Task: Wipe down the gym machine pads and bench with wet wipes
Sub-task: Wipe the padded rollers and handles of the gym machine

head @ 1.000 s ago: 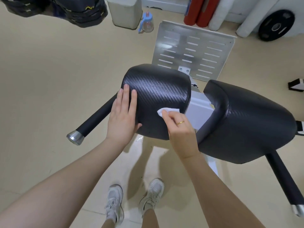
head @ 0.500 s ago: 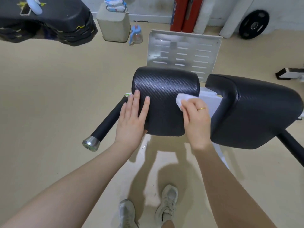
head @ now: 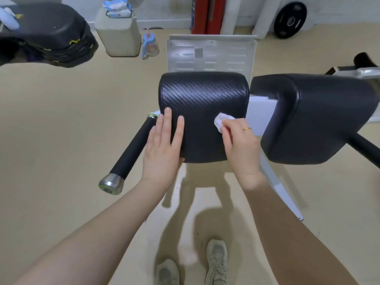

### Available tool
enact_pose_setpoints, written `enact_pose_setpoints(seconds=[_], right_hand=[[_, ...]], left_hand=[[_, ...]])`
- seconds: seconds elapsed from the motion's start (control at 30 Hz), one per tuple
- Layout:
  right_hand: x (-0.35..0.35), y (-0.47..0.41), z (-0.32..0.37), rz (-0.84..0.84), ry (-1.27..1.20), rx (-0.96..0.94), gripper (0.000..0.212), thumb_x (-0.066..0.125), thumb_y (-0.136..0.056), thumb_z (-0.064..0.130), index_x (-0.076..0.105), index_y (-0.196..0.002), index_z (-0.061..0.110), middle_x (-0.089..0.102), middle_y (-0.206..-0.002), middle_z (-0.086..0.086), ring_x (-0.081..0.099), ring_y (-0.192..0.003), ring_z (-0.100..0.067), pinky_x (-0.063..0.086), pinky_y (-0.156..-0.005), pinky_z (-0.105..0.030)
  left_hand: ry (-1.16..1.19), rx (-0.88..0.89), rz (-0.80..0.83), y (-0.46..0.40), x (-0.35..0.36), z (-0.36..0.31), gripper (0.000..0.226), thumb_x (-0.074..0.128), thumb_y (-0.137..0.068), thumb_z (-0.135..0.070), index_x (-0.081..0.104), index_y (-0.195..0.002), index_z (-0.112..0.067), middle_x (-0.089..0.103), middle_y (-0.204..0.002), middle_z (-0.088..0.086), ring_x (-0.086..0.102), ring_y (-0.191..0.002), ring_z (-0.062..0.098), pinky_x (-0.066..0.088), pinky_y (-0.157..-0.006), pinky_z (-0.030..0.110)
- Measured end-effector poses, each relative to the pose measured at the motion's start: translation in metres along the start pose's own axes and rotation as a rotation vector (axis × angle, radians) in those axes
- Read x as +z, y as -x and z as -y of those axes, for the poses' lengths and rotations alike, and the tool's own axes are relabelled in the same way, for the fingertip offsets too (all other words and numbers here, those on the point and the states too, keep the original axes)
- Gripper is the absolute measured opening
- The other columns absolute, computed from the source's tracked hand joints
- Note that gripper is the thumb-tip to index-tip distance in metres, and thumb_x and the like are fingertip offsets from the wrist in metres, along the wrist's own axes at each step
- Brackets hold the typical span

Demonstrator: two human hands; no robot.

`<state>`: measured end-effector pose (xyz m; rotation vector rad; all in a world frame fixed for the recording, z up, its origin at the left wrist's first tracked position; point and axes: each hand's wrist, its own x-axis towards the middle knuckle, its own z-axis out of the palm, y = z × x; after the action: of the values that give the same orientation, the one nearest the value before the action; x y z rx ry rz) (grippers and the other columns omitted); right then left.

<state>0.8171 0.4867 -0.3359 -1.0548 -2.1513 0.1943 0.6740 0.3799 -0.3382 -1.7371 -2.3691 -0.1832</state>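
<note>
Left hand (head: 164, 150) lies flat, fingers straight, steadying the left edge of the black carbon-weave machine pad (head: 203, 112). Right hand (head: 239, 144) pinches a crumpled white wet wipe (head: 221, 121) against its right side. The smooth black neighbouring pad (head: 320, 118) probably awaits wiping.

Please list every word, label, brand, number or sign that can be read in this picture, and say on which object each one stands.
No text can be read here.
Wet wipes pack on the beige bin: printing is there, too blurred to read.
Red cylinders: a dark label strip, too small to read.
Weight plate: no marking legible.
Left pad and right pad: only a woven texture, no lettering.
</note>
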Motion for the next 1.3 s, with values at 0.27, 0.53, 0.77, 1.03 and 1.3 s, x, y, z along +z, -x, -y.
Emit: enact_pose_setpoints(seconds=[0.27,0.53,0.77,1.03,1.3], right_hand=[[0.009,-0.033,0.022,-0.051,-0.054,0.025,0.015,0.051,-0.086,0.011,0.065,-0.083,0.006,0.06,-0.086,-0.013,0.048,-0.078,-0.028,0.043,-0.063,-0.033],[0.005,-0.031,0.014,0.096,-0.011,-0.153,0.017,0.067,-0.077,-0.005,0.064,-0.087,0.008,0.062,-0.085,-0.008,0.048,-0.075,-0.024,0.049,-0.062,-0.034],[0.012,-0.092,0.041,0.048,0.039,-0.018,0.005,0.061,-0.072,0.003,0.064,-0.074,0.007,0.06,-0.077,-0.013,0.055,-0.072,-0.032,0.038,-0.063,-0.032],[0.027,-0.059,0.088,0.208,0.03,-0.241,0.033,0.038,-0.07,0.008,0.066,-0.087,0.008,0.058,-0.075,-0.009,0.054,-0.064,-0.027,0.03,-0.064,-0.03],[0.019,-0.063,0.091,0.115,0.12,0.137,0.023,0.066,-0.066,-0.006,0.069,-0.086,0.004,0.059,-0.074,-0.014,0.054,-0.06,-0.032,0.046,-0.054,-0.03]], left_hand=[[0.119,-0.053,0.066,-0.001,-0.018,-0.002,0.097,0.087,-0.054,-0.023,0.038,-0.136,-0.006,0.026,-0.143,0.023,0.042,-0.127,0.042,0.039,-0.099,0.05],[0.246,-0.217,0.105,-0.038,-0.049,0.003,0.084,0.075,-0.071,-0.011,0.031,-0.141,-0.002,0.023,-0.149,0.028,0.029,-0.137,0.042,0.028,-0.109,0.046],[0.355,-0.289,0.245,-0.061,-0.059,0.002,0.086,0.061,-0.088,-0.019,0.001,-0.148,-0.006,-0.004,-0.157,0.012,0.007,-0.146,0.024,0.012,-0.115,0.028],[1.262,-0.621,0.245,-0.065,-0.075,0.033,0.06,0.041,-0.083,0.009,0.042,-0.136,-0.021,0.058,-0.122,-0.016,0.058,-0.105,-0.003,0.046,-0.094,0.02],[1.387,-0.543,0.471,-0.059,-0.074,0.054,0.078,0.031,-0.079,0.017,0.034,-0.143,-0.027,0.044,-0.143,-0.006,0.043,-0.13,0.009,0.038,-0.09,0.008]])
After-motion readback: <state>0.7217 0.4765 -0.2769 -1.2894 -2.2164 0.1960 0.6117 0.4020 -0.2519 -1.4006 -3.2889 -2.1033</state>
